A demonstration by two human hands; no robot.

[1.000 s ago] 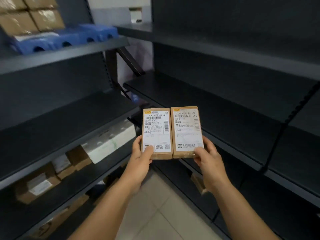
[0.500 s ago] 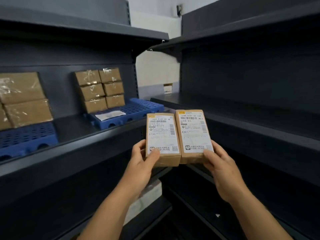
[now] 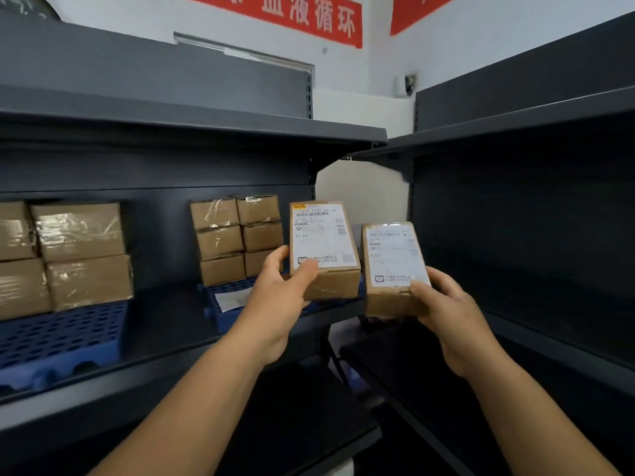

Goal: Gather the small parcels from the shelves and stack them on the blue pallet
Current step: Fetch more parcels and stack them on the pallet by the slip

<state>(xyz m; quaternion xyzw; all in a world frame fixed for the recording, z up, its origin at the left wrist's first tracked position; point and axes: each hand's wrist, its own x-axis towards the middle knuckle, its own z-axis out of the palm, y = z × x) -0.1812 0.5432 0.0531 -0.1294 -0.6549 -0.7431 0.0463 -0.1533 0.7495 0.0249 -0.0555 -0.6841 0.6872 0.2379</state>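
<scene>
Now | L hand grips parcel A130 | R hand grips parcel K301

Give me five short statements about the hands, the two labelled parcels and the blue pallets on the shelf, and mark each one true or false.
1. Each hand holds one labelled parcel. True: the left hand grips the left parcel, the right hand the right parcel.
2. The two held parcels are pressed together. False: a gap shows between them.
3. Six small boxes are stacked on the near blue pallet. True.
4. The right parcel is held higher than the left. False: it sits lower.
5. The far-left blue pallet carries nothing. False: larger taped boxes stand on it.
</scene>
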